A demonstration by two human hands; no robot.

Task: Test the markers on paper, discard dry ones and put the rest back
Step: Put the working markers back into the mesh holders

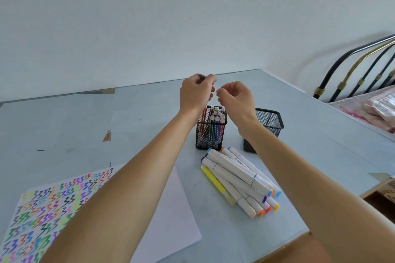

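Observation:
My left hand [195,92] and my right hand [236,96] are raised close together above a black mesh holder [210,134] packed with thin markers. Both have curled fingers. Their fingertips meet on a small pale marker end [218,91], and the rest of that marker is hidden by the fingers. A pile of thick white markers [237,175] with coloured caps lies in front of the holder, beside a thin yellow marker [214,182]. A test paper [49,205] covered in coloured zigzags lies at the lower left, partly under my left forearm.
A second black mesh holder [270,120] stands behind my right wrist, with little visible inside. A blank white sheet [173,209] lies under my left arm. The grey table [106,124] ends at the right front; a metal bed frame [352,66] stands beyond.

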